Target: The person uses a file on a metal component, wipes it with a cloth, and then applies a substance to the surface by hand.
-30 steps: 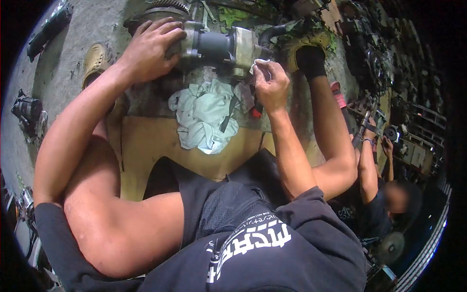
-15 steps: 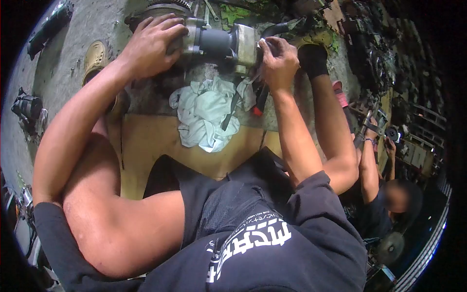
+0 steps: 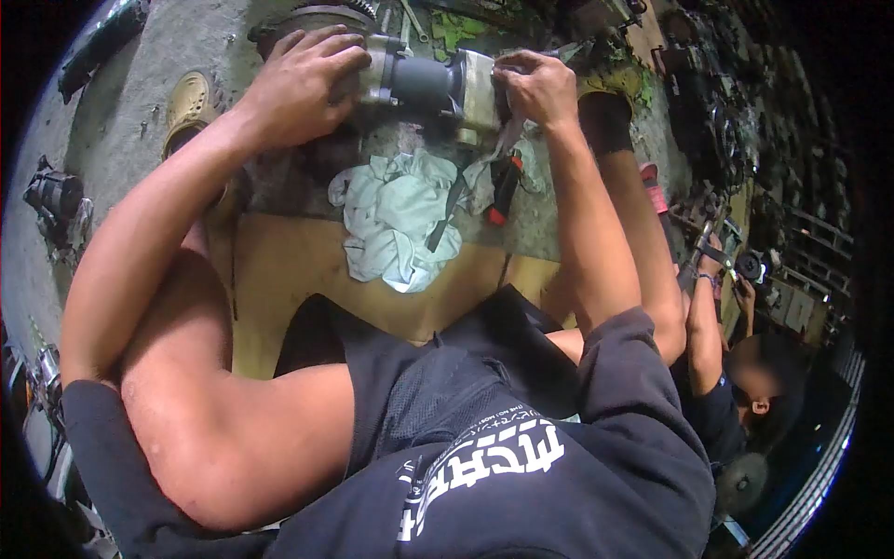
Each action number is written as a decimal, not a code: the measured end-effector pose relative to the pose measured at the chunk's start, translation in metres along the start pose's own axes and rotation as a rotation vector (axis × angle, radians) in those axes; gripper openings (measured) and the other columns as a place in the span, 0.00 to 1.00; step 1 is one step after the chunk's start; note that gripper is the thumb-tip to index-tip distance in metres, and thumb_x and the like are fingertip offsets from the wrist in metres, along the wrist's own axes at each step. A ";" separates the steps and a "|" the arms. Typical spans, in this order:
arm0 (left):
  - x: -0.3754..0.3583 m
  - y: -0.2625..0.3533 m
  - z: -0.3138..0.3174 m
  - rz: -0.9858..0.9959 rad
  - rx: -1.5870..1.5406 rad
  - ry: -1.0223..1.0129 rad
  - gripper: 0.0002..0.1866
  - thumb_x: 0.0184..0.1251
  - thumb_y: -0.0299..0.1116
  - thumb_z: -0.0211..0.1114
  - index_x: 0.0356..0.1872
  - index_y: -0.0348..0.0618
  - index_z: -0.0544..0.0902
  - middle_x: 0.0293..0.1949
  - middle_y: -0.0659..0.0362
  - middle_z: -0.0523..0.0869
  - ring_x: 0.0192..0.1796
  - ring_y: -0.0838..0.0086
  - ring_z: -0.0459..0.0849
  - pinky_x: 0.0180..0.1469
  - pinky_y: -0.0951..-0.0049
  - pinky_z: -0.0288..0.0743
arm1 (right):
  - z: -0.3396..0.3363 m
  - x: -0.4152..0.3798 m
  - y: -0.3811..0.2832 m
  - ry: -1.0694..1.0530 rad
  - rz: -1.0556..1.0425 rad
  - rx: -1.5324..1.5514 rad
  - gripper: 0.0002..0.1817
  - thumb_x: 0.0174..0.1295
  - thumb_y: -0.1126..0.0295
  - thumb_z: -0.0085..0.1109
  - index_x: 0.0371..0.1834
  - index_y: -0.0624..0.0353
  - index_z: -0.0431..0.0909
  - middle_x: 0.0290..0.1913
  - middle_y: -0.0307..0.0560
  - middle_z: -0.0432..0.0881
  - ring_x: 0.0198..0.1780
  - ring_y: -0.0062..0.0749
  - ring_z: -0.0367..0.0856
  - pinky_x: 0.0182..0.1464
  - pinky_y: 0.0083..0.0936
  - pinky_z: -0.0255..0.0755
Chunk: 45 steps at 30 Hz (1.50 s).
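A machine part with a dark cylindrical middle (image 3: 422,86) and pale metal ends lies across the floor in front of me. My left hand (image 3: 315,86) wraps over its left end, gripping it. At the pale right-hand block (image 3: 479,91), my right hand (image 3: 540,88) has thumb and fingers pinched together against the outer edge. What the pinch contains is hidden. Just below that hand hangs a greyish strip of cloth (image 3: 507,140). A crumpled white cloth (image 3: 400,210) lies nearer to me, with a dark flat tool (image 3: 447,216) on it.
Beyond my left hand sits a toothed round part (image 3: 317,17), with a wrench (image 3: 414,20) close by. A black and red tool (image 3: 506,191) lies near my right forearm. Cardboard (image 3: 270,270) covers the floor between my legs. Another person (image 3: 712,373) works at the right.
My right hand has shifted slightly up at the block's outer edge, its wrist turning and forearm swinging right. The black and red tool shows more fully. My left hand keeps its hold.
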State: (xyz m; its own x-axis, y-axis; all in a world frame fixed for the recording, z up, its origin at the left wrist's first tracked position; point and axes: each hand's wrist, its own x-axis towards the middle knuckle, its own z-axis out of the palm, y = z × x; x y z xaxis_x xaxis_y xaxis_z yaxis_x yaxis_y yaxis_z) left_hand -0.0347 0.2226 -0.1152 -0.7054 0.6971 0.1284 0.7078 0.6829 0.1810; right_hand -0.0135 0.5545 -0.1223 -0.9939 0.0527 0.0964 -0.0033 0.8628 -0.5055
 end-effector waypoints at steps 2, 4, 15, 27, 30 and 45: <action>0.001 0.001 -0.001 -0.006 -0.007 -0.005 0.28 0.62 0.37 0.69 0.64 0.47 0.78 0.72 0.53 0.74 0.78 0.56 0.64 0.79 0.48 0.55 | 0.010 0.013 0.005 0.048 -0.052 -0.024 0.13 0.56 0.59 0.70 0.42 0.50 0.92 0.39 0.47 0.91 0.40 0.41 0.92 0.48 0.32 0.84; 0.003 -0.002 -0.001 0.007 -0.018 -0.003 0.27 0.62 0.37 0.68 0.64 0.47 0.78 0.72 0.54 0.74 0.78 0.56 0.65 0.78 0.48 0.56 | 0.019 0.024 0.010 0.066 -0.046 -0.036 0.13 0.57 0.60 0.70 0.42 0.50 0.92 0.39 0.47 0.91 0.40 0.41 0.92 0.48 0.33 0.84; 0.001 0.000 -0.006 0.053 0.001 -0.003 0.25 0.64 0.36 0.66 0.64 0.46 0.78 0.72 0.53 0.74 0.78 0.56 0.65 0.79 0.48 0.55 | 0.026 -0.021 -0.008 0.154 -0.050 -0.060 0.12 0.59 0.67 0.67 0.43 0.62 0.88 0.43 0.62 0.85 0.46 0.57 0.86 0.53 0.45 0.81; 0.004 0.004 -0.013 0.037 0.023 -0.081 0.26 0.64 0.40 0.66 0.64 0.49 0.78 0.72 0.53 0.74 0.78 0.56 0.65 0.78 0.44 0.56 | 0.034 -0.020 -0.010 0.240 0.032 0.008 0.10 0.60 0.67 0.66 0.40 0.59 0.88 0.42 0.60 0.85 0.46 0.57 0.85 0.52 0.46 0.79; 0.004 0.003 -0.012 0.041 0.009 -0.079 0.27 0.64 0.40 0.66 0.65 0.49 0.78 0.72 0.54 0.74 0.78 0.56 0.65 0.78 0.45 0.54 | 0.034 -0.029 -0.012 0.262 -0.008 0.019 0.09 0.59 0.70 0.65 0.40 0.59 0.88 0.41 0.60 0.84 0.44 0.58 0.84 0.49 0.45 0.80; 0.004 -0.001 -0.007 0.072 -0.016 -0.044 0.25 0.65 0.41 0.66 0.63 0.49 0.79 0.71 0.53 0.75 0.78 0.56 0.65 0.78 0.44 0.56 | 0.050 -0.159 0.001 0.410 0.182 0.292 0.07 0.58 0.73 0.66 0.39 0.59 0.88 0.40 0.57 0.85 0.43 0.52 0.85 0.47 0.41 0.79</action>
State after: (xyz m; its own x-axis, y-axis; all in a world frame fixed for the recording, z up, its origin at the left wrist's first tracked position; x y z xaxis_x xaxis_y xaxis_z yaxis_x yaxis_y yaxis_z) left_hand -0.0383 0.2230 -0.1076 -0.6498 0.7537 0.0986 0.7558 0.6271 0.1884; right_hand 0.1386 0.5216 -0.1810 -0.8569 0.4313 0.2822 0.0771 0.6487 -0.7571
